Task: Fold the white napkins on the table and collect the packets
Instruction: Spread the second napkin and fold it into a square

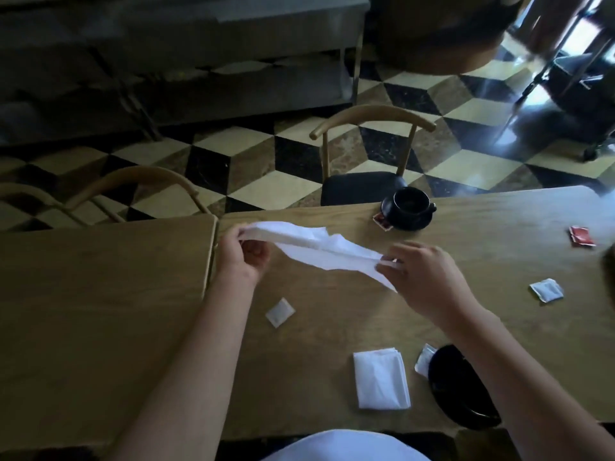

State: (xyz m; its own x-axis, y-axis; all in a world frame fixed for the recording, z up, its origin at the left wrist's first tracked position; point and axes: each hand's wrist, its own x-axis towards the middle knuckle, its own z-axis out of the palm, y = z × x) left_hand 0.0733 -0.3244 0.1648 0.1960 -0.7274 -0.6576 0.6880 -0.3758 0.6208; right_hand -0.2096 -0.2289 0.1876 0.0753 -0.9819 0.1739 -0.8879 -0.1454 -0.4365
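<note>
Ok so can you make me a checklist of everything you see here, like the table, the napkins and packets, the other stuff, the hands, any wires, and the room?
Surface: wooden table, two tops butted together, seam near the left hand.
Job's things: unfolded napkin stretched in the air between both hands; folded napkin flat on the table; white packets, one beside the black plate; red packets, one by the saucer.
Clutter: black cup on saucer; black plate at the near edge.
Hands: left hand and right hand each pinch a napkin end.
Cables: nothing seen.
Surroundings: two wooden chairs; checkered floor; dim, blurred background.
</note>
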